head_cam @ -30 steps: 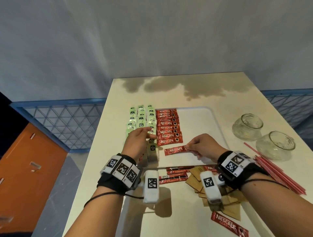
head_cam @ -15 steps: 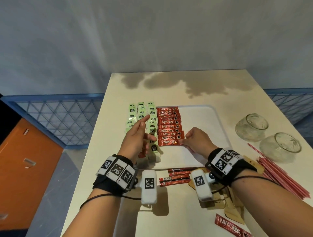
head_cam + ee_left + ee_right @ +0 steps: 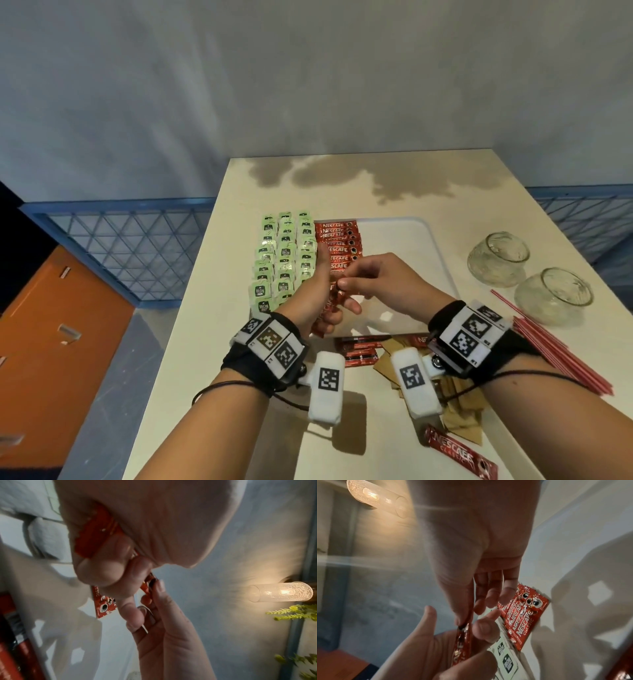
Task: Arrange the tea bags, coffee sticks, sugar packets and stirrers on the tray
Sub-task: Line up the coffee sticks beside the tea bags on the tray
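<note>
Over the white tray (image 3: 421, 246), my left hand (image 3: 325, 308) grips a small bundle of red coffee sticks (image 3: 330, 305), thumb pointing up. My right hand (image 3: 342, 284) pinches the top end of one stick in that bundle (image 3: 463, 628) between thumb and forefinger. In the left wrist view my left fingers curl round the sticks (image 3: 102, 601). Green tea bags (image 3: 284, 257) fill three columns at the tray's left. Beside them lies a row of coffee sticks (image 3: 337, 240). Red stirrers (image 3: 561, 349) and brown sugar packets (image 3: 459, 414) lie on the table.
Two glass jars (image 3: 498, 257) (image 3: 553, 294) stand to the right of the tray. More coffee sticks (image 3: 356, 349) lie at the tray's near edge, and one loose stick (image 3: 459, 459) lies near me. The table's left edge runs close to the tea bags.
My right hand laid its coffee stick at the near end of the row, then came back to my left hand and pinched another stick. My left hand turned thumb up.
</note>
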A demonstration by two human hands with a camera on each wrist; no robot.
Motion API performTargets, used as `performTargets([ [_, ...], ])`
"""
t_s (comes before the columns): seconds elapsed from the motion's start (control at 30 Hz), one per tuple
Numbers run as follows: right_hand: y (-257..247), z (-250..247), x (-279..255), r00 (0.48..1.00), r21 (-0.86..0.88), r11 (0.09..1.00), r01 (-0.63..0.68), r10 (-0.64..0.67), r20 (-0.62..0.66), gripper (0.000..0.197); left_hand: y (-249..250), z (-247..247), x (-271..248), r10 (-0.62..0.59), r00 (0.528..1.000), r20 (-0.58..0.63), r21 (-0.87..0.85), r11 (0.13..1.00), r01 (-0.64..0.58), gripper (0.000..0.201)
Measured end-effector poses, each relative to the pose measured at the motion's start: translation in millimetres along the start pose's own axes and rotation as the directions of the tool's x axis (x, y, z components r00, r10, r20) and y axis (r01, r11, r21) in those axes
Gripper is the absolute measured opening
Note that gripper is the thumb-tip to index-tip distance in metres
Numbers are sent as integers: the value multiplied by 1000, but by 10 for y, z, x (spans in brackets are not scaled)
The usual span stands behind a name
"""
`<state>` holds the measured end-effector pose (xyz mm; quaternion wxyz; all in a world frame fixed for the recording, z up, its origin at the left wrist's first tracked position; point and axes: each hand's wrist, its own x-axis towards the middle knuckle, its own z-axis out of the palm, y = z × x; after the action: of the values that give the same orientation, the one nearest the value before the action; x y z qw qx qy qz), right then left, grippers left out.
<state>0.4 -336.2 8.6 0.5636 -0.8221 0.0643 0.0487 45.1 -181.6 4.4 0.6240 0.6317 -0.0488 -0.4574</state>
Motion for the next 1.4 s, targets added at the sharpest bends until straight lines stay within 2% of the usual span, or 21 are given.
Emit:
performTargets([
  [0.07,19,-22,-26,999,-6,1000,23,-23,-36,9,19,14,-57,33,999,-25,72,997,-32,81],
  [0.17,49,-103,-60,988,75,997,10,2,-154,16,-27,-114,-120,142,978,-152,179,977,-114,31],
  [0.23,72,-156,-80,984,129,991,-28,49,-169,21,-57,-214,-154,164,953,-253,181,976,-120,17],
  [0.33,98,-178,-98,989,138,988,-70,88,-123,17,-35,-263,-204,208,908,-363,169,973,-155,19],
  [0.47,66,-140,-106,993,159,984,-85,97,-73,13,-25,-201,-236,260,881,-396,185,962,-200,13],
  [0.57,-2,-121,-122,996,134,989,-64,71,-53,6,-58,-153,-232,327,848,-417,323,925,-198,11],
  [0.63,-48,-89,-130,999,81,996,-46,45,8,10,-71,-113,-226,390,831,-395,440,875,-202,14],
  [0.73,-93,-39,-131,998,33,999,-39,37,60,17,-72,-59,-230,432,828,-357,516,830,-211,14],
  [0.83,-79,-93,-129,997,47,996,-74,73,19,18,-71,-71,-222,435,821,-368,502,837,-218,12],
  [0.93,-30,-180,-136,994,125,987,-100,104,-32,18,-64,-104,-196,437,816,-378,483,845,-229,11],
  [1.1,88,-241,-141,987,251,956,-152,160,-10,14,-65,-121,-122,443,815,-373,451,854,-257,17],
  [1.17,182,-195,-118,977,181,964,-195,207,-52,13,-65,-158,-94,404,825,-395,414,880,-233,26],
  [1.23,312,-138,-94,963,4,968,-251,250,-97,13,-63,-201,-66,389,821,-418,402,889,-217,30],
  [1.3,419,-82,-67,955,-137,946,-296,287,-77,12,-52,-249,-48,415,803,-427,441,871,-216,26],
  [1.4,516,-15,13,941,-219,916,-337,319,-111,11,-40,-329,-18,427,788,-444,428,873,-232,20],
])
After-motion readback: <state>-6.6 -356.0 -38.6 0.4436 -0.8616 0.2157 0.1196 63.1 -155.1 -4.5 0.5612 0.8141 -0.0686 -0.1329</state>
